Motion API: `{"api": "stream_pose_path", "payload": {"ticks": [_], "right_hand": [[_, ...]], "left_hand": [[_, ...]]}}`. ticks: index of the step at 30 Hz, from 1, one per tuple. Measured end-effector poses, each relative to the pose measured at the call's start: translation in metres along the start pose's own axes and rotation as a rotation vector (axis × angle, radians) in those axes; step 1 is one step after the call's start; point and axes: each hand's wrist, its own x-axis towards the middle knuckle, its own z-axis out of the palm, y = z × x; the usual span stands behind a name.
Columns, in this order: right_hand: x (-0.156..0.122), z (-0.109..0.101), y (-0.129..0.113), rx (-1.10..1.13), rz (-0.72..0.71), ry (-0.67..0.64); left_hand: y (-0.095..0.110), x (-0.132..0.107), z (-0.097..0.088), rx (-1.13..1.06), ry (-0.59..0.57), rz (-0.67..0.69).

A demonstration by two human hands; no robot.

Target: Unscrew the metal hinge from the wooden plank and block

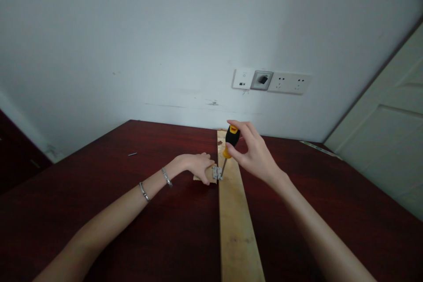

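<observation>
My right hand [253,152] pinches the black and yellow handle of a screwdriver [232,137] between thumb and fingers. The screwdriver stands nearly upright, slightly tilted, its tip down at the right leaf of a small metal hinge [215,173]. That leaf lies on a long pale wooden plank [236,224]; the other leaf lies on a small wooden block [210,177] at the plank's left side. Gripping the block from above, my left hand [198,166] has its thumb near the front edge and fingers toward the back. Any screw under the tip is too small to make out.
The dark red table [158,229] carries the plank, which runs from the near side back to the wall [165,44]. On the left lies a thin metal piece [132,154]. A flat strip [320,150] rests at the far right edge. Sockets [286,83] are on the wall.
</observation>
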Motion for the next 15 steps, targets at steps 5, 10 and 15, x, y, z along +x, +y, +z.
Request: {"api": "stream_pose_path", "payload": {"ticks": [5,10,15], "right_hand": [[-0.0004,0.0029,0.0029,0.0,-0.013,0.058],[0.0002,0.0054,0.0013,0.103,-0.11,0.048],[0.0016,0.0024,-0.0037,0.069,-0.079,0.054]], "left_hand": [[0.0006,-0.0007,-0.0012,-0.008,-0.004,-0.019],[0.0031,-0.0014,-0.0033,-0.001,0.002,-0.004],[0.0038,-0.0026,-0.0047,-0.004,0.001,-0.009]]}}
